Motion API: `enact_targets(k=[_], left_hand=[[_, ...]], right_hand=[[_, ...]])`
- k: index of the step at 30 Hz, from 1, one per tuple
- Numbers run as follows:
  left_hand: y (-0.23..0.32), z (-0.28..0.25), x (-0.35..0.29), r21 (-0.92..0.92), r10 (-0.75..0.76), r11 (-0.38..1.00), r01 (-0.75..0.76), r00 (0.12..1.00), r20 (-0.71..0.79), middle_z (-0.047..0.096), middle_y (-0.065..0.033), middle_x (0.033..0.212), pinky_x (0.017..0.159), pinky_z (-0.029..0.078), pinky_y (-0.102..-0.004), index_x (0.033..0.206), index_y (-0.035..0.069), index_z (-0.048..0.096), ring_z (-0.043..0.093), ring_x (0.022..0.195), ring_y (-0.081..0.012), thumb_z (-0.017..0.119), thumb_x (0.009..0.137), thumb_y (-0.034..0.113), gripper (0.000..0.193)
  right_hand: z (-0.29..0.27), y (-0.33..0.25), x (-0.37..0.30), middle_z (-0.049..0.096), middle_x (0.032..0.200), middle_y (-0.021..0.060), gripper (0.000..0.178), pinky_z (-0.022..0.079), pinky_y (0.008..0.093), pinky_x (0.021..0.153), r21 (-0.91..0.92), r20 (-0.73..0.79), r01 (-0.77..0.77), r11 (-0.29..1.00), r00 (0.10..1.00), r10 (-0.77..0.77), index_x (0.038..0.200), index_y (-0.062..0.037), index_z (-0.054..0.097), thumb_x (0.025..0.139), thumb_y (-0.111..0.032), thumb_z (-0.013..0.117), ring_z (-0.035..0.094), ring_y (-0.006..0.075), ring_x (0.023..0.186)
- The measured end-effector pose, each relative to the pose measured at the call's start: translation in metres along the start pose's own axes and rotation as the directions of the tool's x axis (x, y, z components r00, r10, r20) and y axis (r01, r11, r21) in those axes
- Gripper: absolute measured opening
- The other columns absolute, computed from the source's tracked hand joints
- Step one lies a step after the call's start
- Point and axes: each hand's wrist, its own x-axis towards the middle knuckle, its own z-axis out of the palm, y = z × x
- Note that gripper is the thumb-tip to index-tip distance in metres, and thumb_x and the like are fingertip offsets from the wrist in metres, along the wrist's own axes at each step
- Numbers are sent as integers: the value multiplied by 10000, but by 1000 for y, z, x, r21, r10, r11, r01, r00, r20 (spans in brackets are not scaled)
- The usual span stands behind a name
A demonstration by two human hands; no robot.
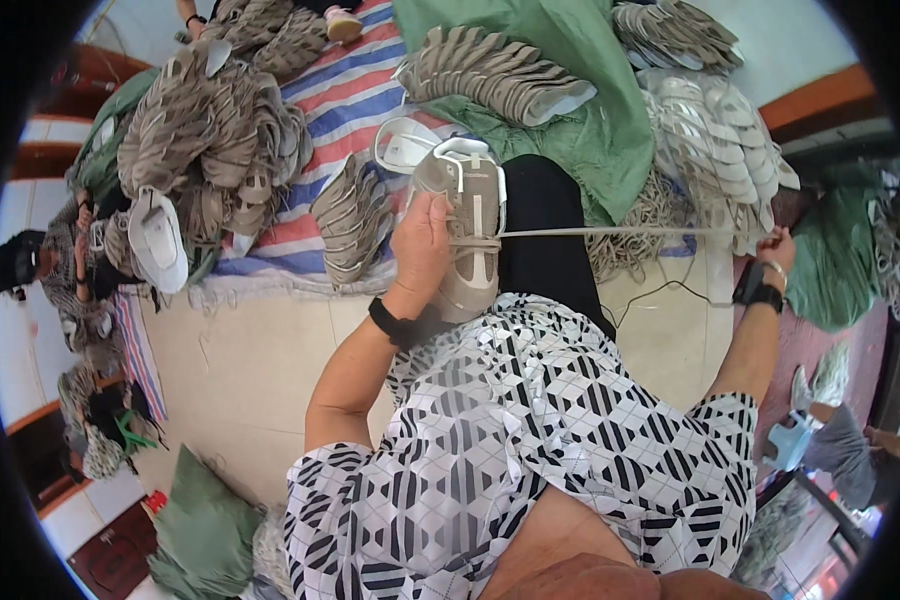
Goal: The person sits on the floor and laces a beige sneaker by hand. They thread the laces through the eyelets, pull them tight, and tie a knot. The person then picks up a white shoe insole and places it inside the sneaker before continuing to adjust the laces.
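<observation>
A taupe and white shoe upper rests over my lap, by my black-trousered knee. My left hand is closed around its left side. From the upper's lacing, a long beige shoelace runs taut and nearly level to the right. Out at arm's length, my right hand pinches the far end of that lace. Just beyond the shoe lies a white-lined upper. A tangle of loose beige laces sits below the stretched lace.
Stacked uppers lie on green sheeting, with a smaller stack on a striped sheet. Pale uppers are piled right, a large heap left. A co-worker sits far left; a blue stool stands right.
</observation>
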Motion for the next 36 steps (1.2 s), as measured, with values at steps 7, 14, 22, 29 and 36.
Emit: enact_targets(k=[7,14,22,29,36], left_hand=[[8,-35,-35,273,-130,962,33,929,346,608,-143,770,633,462,-350,954,102,578,612,721,-294,554,919,223,128],[-14,-54,-19,-450,-278,785,426,891,359,573,2,703,586,432,-218,1050,46,595,498,614,-58,494,949,163,184],[-9,-39,-33,-324,-275,886,331,939,207,577,3,749,592,419,-205,1002,26,609,493,643,-64,506,960,152,168],[-15,-39,-34,-90,-50,993,83,945,325,568,-68,688,562,413,-284,866,-11,590,482,601,-117,539,927,179,206],[-5,-37,-25,46,-166,986,160,929,331,573,-180,697,588,431,-399,794,6,591,575,657,-350,544,859,229,237]], right_hand=[[202,-90,-182,631,828,65,137,441,218,549,273,876,-680,680,468,116,872,-34,618,896,-130,523,520,91,605],[280,-174,-382,655,738,50,267,474,216,467,-18,993,-70,997,-115,10,869,-11,645,914,-230,500,616,107,545],[193,-192,-299,691,803,73,277,437,204,399,-327,745,375,868,-462,480,941,-14,667,935,-255,530,573,95,446],[246,-194,-312,674,753,88,284,391,189,376,-249,969,-194,949,-57,242,1044,19,605,960,-231,499,512,80,403],[329,-175,-379,647,675,90,262,395,201,367,-151,988,-361,920,-30,150,952,19,620,954,-216,506,523,99,399]])
